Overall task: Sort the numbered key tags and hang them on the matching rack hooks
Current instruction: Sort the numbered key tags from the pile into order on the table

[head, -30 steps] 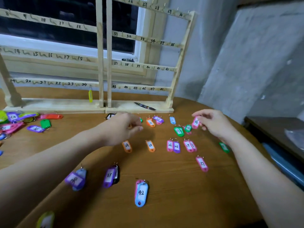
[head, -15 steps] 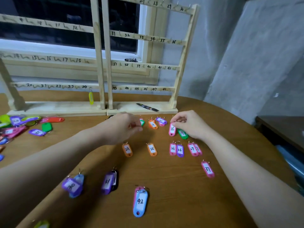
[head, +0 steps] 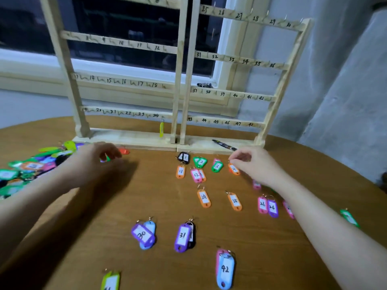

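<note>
Meanwhile, the right hand [head: 254, 165] is pinching the ring end of the orange tag marked 4 [head: 234, 169] lying on the counter [head: 159, 197] before the rack [head: 184, 84], while the left hand [head: 95, 158] is hovering, fingers loosely curled and holding nothing, beside the unsorted tag pile [head: 27, 170].

My wooden table [head: 159, 258], scattered with tags.
On it lie sorted numbered key tags [head: 203, 198], a mixed heap [head: 27, 170] at my left, the rack [head: 182, 80] and a pen [head: 224, 144] on its base.
</note>
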A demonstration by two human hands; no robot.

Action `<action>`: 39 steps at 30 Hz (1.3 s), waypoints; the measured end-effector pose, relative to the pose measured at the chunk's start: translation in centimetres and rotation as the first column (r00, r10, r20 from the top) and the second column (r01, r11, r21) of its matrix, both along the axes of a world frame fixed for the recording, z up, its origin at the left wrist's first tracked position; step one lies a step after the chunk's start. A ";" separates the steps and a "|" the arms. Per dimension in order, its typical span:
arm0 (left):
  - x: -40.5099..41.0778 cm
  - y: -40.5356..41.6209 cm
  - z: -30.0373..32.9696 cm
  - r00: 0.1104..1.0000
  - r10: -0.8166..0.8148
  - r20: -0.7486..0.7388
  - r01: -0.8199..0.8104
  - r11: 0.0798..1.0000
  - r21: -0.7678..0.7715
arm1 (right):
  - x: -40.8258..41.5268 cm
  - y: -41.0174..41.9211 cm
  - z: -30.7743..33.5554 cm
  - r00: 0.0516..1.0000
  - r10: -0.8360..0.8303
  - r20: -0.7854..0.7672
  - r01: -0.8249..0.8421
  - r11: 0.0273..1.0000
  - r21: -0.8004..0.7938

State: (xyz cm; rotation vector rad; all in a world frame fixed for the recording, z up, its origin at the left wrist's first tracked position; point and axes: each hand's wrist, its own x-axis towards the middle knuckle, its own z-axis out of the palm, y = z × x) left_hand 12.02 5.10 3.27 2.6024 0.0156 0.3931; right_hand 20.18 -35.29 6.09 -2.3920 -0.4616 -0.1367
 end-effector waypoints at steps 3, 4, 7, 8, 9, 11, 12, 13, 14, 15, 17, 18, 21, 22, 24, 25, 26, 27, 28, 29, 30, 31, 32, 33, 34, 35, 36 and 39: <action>-1.1 3.3 -0.9 0.988 0.154 0.032 -0.151 0.986 -0.070 | -0.3 5.3 0.2 0.994 0.108 0.000 -0.108 0.994 -0.005; -1.2 3.9 -1.3 0.982 0.183 0.044 -0.180 0.981 -0.075 | -0.4 7.3 0.2 0.989 0.149 -0.004 -0.149 0.989 -0.014; -1.2 5.0 -2.2 0.969 0.241 0.051 -0.240 0.970 -0.031 | -0.4 12.9 -0.3 0.966 0.258 -0.013 -0.258 0.965 -0.035; -1.1 5.3 -2.4 0.967 0.251 0.053 -0.251 0.968 -0.004 | -0.4 14.6 -0.5 0.958 0.286 -0.020 -0.287 0.957 -0.047; -0.9 5.5 -2.6 0.967 0.247 0.058 -0.249 0.967 0.044 | -0.3 16.4 -0.7 0.951 0.309 -0.031 -0.310 0.949 -0.060; -0.5 5.8 -2.9 0.974 0.220 0.060 -0.226 0.961 0.156 | 0.0 19.5 -1.1 0.939 0.340 -0.043 -0.343 0.934 -0.104; -0.4 5.8 -3.0 0.977 0.207 0.053 -0.214 0.956 0.201 | 0.2 20.9 -1.4 0.935 0.352 -0.049 -0.355 0.926 -0.130; -0.4 5.9 -3.1 0.980 0.195 0.041 -0.200 0.953 0.227 | 0.3 22.3 -1.6 0.930 0.364 -0.058 -0.368 0.918 -0.149; -0.4 5.9 -3.0 0.982 0.183 0.039 -0.187 0.953 0.238 | 0.4 23.5 -1.9 0.923 0.379 -0.068 -0.385 0.908 -0.164; -0.6 5.9 -3.0 0.985 0.169 0.042 -0.175 0.955 0.240 | 0.4 24.6 -2.1 0.917 0.393 -0.073 -0.400 0.898 -0.182; -0.8 5.9 -3.0 0.989 0.134 0.066 -0.146 0.959 0.242 | 0.5 26.3 -2.6 0.906 0.419 -0.057 -0.420 0.877 -0.232; -1.0 6.0 -3.0 0.990 0.118 0.073 -0.133 0.961 0.243 | 0.5 26.9 -2.9 0.902 0.430 -0.037 -0.424 0.868 -0.259; -0.9 6.1 -3.1 0.994 0.079 0.073 -0.094 0.967 0.237 | 0.8 27.8 -3.2 0.895 0.446 -0.008 -0.425 0.847 -0.318; -0.8 6.0 -3.2 0.995 0.066 0.078 -0.083 0.969 0.232 | 0.9 27.8 -3.2 0.893 0.450 -0.010 -0.427 0.841 -0.332; -0.7 5.8 -3.3 0.996 0.051 0.075 -0.066 0.973 0.219 | 1.0 27.6 -3.2 0.893 0.450 -0.003 -0.420 0.831 -0.366; -0.6 5.8 -3.3 0.996 0.047 0.075 -0.062 0.975 0.212 | 1.0 27.5 -3.2 0.895 0.446 0.010 -0.409 0.829 -0.381; -0.6 5.7 -3.2 0.996 0.044 0.081 -0.060 0.977 0.206 | 1.0 27.3 -3.2 0.897 0.441 0.024 -0.398 0.830 -0.390; -0.6 5.7 -3.2 0.995 0.042 0.088 -0.059 0.978 0.201 | 1.0 27.1 -3.2 0.899 0.437 0.031 -0.389 0.830 -0.399; -0.6 5.7 -3.2 0.995 0.041 0.091 -0.059 0.978 0.200 | 0.9 26.9 -3.1 0.901 0.433 0.035 -0.382 0.828 -0.411; -0.6 5.7 -3.1 0.995 0.044 0.085 -0.060 0.978 0.198 | 0.8 26.6 -3.0 0.903 0.429 0.036 -0.372 0.820 -0.434; -0.5 5.7 -3.2 0.996 0.051 0.069 -0.064 0.979 0.195 | 0.7 26.3 -2.9 0.903 0.429 0.040 -0.363 0.808 -0.464; -0.5 5.7 -3.1 0.997 0.062 0.050 -0.070 0.980 0.188 | 0.6 26.0 -2.8 0.901 0.432 0.044 -0.356 0.793 -0.495; -0.5 5.7 -3.1 0.997 0.071 0.028 -0.075 0.981 0.178 | 0.5 25.6 -2.8 0.898 0.436 0.048 -0.351 0.780 -0.518; -0.4 5.6 -3.1 0.997 0.078 0.008 -0.078 0.982 0.170 | 0.3 25.3 -2.7 0.899 0.435 0.046 -0.345 0.770 -0.538; -0.4 5.5 -3.0 0.997 0.082 -0.011 -0.079 0.984 0.161 | 0.3 25.0 -2.5 0.903 0.427 0.043 -0.335 0.764 -0.552; -0.5 5.3 -2.9 0.996 0.088 -0.020 -0.084 0.986 0.147 | 0.2 24.6 -2.4 0.910 0.412 0.038 -0.322 0.763 -0.561; -0.5 5.1 -2.8 0.995 0.096 -0.014 -0.093 0.988 0.126 | 0.1 24.2 -2.3 0.920 0.391 0.029 -0.309 0.770 -0.558; -0.8 4.6 -2.6 0.994 0.091 0.064 -0.097 0.991 0.090 | -1.0 22.7 -1.7 0.946 0.323 -0.029 -0.302 0.845 -0.441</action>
